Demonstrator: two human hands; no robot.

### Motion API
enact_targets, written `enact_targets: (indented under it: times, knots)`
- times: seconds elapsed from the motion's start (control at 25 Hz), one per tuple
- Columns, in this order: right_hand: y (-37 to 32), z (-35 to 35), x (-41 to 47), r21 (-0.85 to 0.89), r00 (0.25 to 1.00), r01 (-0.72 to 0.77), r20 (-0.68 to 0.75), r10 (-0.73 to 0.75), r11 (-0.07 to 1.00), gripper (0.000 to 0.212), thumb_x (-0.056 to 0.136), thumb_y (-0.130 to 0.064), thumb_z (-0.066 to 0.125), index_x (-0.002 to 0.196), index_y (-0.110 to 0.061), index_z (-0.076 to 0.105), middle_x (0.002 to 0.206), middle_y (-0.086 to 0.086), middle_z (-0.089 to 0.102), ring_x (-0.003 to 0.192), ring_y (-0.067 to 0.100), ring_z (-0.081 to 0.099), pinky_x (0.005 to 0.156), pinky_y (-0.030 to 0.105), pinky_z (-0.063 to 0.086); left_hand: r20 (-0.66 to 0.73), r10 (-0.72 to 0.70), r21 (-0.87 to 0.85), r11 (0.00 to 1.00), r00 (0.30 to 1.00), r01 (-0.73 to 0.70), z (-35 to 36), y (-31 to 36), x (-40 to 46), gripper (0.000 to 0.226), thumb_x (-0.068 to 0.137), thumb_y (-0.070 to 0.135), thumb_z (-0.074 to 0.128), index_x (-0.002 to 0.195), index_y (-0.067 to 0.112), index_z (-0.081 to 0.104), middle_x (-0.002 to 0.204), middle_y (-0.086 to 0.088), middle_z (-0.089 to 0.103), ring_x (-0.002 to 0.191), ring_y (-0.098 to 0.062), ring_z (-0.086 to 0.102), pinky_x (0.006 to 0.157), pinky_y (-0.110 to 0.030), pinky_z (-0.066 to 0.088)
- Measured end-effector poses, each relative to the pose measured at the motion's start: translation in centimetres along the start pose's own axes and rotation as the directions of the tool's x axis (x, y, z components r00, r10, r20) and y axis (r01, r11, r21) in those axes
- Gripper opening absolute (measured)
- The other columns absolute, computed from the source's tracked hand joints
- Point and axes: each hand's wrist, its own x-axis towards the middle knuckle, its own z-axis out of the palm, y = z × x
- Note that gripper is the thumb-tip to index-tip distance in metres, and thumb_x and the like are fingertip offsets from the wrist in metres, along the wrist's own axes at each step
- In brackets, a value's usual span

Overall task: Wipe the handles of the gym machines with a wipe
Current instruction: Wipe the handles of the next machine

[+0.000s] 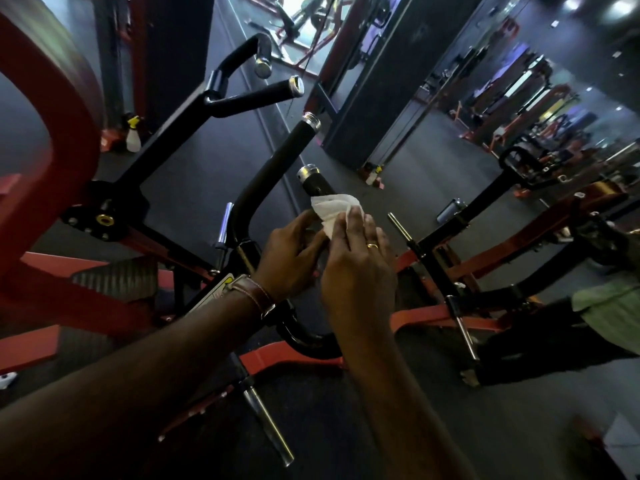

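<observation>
While the crumpled white paper wipe (333, 210) is lying wrapped over the short black foam-covered handle with a silver metal end cap (316, 183), both hands are closing on it from below: the right hand (358, 268), wearing a gold ring (372, 245), is curling its fingers (353, 221) over the wipe and pressing it against the handle, and the left hand (292, 259) is cupping the same handle just beside it, thumb and fingers bent round the wipe's lower edge. The left wrist is bending slightly inward and carrying a brown leather strap (258, 296), with the forearm stretching in from the lower left; the right forearm is rising steeply from the bottom edge, so the two arms are meeting at the handle. Just behind it, a longer black curved handle with a silver cap (277, 161) is angling up, and farther back two more black grips (256, 95) are branching from the red-and-black steel machine frame (52, 140). A white spray bottle with a yellow nozzle (133, 135) is standing on the dark floor (433, 168) well apart at the left.
</observation>
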Motion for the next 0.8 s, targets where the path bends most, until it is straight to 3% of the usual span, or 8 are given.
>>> enact_targets:
  times: [0.12, 0.24, 0.36, 0.48, 0.56, 0.72, 0.76, 0.8]
  knots:
    - [1.3, -0.7, -2.2, 0.040, 1.000, 0.004, -0.010, -0.004, 0.999, 0.053, 0.083, -0.010, 0.062, 0.135, -0.003, 0.055, 0.146, 0.020, 0.049, 0.130, 0.036, 0.053, 0.106, 0.043, 0.034, -0.039, 0.005, 0.040, 0.999, 0.999, -0.004, -0.2, -0.5, -0.1, 0.032, 0.100, 0.020, 0.058, 0.130, 0.010, 0.055, 0.080, 0.000, 0.071, 0.058, -0.014, 0.067, 0.058, -0.028, 0.056]
    - [2.2, -1.9, -1.5, 0.057, 1.000, -0.002, 0.029, 0.000, 0.998, 0.054, 0.082, -0.011, 0.060, 0.136, -0.003, 0.055, 0.138, 0.021, 0.057, 0.117, 0.035, 0.063, 0.095, 0.040, 0.051, -0.075, 0.054, 0.060, 0.997, 0.996, -0.050, -0.2, -0.4, -0.2, 0.028, 0.100, 0.022, 0.059, 0.128, 0.015, 0.057, 0.079, -0.005, 0.072, 0.056, -0.013, 0.066, 0.058, -0.031, 0.058]
    - [2.1, -2.7, 2.9, 0.237, 0.966, -0.120, 0.253, 0.058, 0.964, 0.037, 0.099, -0.019, 0.052, 0.136, -0.011, 0.055, 0.121, 0.010, 0.066, 0.098, 0.014, 0.065, 0.072, 0.007, 0.044, -0.071, 0.043, 0.048, 0.998, 0.997, -0.040, -0.2, -0.4, 0.0, 0.028, 0.102, 0.030, 0.056, 0.128, 0.020, 0.057, 0.085, -0.006, 0.074, 0.055, -0.019, 0.065, 0.058, -0.038, 0.058]
    - [4.4, -3.3, 3.4, 0.402, 0.912, -0.353, 0.349, 0.215, 0.845, 0.026, 0.105, -0.024, 0.045, 0.108, -0.014, 0.069, 0.081, 0.003, 0.067, 0.064, 0.007, 0.057, 0.051, 0.018, 0.038, -0.075, 0.020, 0.043, 0.999, 0.997, -0.017, -0.3, -0.4, -0.1, 0.027, 0.102, 0.029, 0.055, 0.127, 0.018, 0.058, 0.090, -0.003, 0.075, 0.056, -0.019, 0.065, 0.057, -0.036, 0.057]
    - [5.8, -4.2, 2.6, 0.456, 0.847, -0.476, 0.468, 0.253, 0.752, 0.028, 0.103, -0.023, 0.050, 0.095, -0.010, 0.073, 0.075, 0.009, 0.069, 0.064, 0.016, 0.064, 0.056, 0.024, 0.049, -0.066, 0.013, 0.003, 1.000, 0.998, -0.012, -0.4, -0.4, 0.1, 0.026, 0.103, 0.026, 0.053, 0.126, 0.014, 0.058, 0.095, -0.003, 0.074, 0.059, -0.011, 0.066, 0.056, -0.025, 0.054]
    - [5.7, -4.4, 5.3, 0.676, 0.706, -0.705, 0.697, 0.126, 0.213, 0.017, 0.094, -0.008, 0.060, 0.091, -0.001, 0.075, 0.092, 0.025, 0.074, 0.088, 0.035, 0.073, 0.084, 0.044, 0.059, -0.076, -0.029, -0.083, 0.996, 0.997, 0.023, -0.5, -0.6, 0.8, 0.021, 0.104, 0.021, 0.052, 0.120, 0.010, 0.061, 0.101, -0.007, 0.073, 0.064, -0.005, 0.067, 0.056, -0.017, 0.050]
    - [5.3, -4.0, 5.9, 0.672, 0.700, -0.710, 0.705, 0.114, 0.210, 0.019, 0.095, -0.010, 0.058, 0.090, -0.003, 0.075, 0.093, 0.025, 0.074, 0.090, 0.037, 0.073, 0.086, 0.047, 0.059, -0.082, -0.021, -0.094, 0.995, 0.996, 0.014, -0.4, -0.7, 0.8, 0.020, 0.104, 0.020, 0.052, 0.119, 0.011, 0.062, 0.102, -0.006, 0.073, 0.064, -0.006, 0.067, 0.057, -0.019, 0.051]
    - [5.1, -3.6, 5.8, 0.653, 0.719, -0.682, 0.682, 0.137, 0.330, 0.023, 0.097, -0.018, 0.056, 0.088, -0.007, 0.074, 0.091, 0.021, 0.074, 0.089, 0.037, 0.073, 0.085, 0.050, 0.059, -0.087, -0.016, -0.109, 0.994, 0.996, 0.007, -0.4, -0.7, 0.8, 0.019, 0.104, 0.019, 0.053, 0.118, 0.014, 0.063, 0.103, -0.006, 0.073, 0.066, -0.007, 0.068, 0.059, -0.020, 0.052]
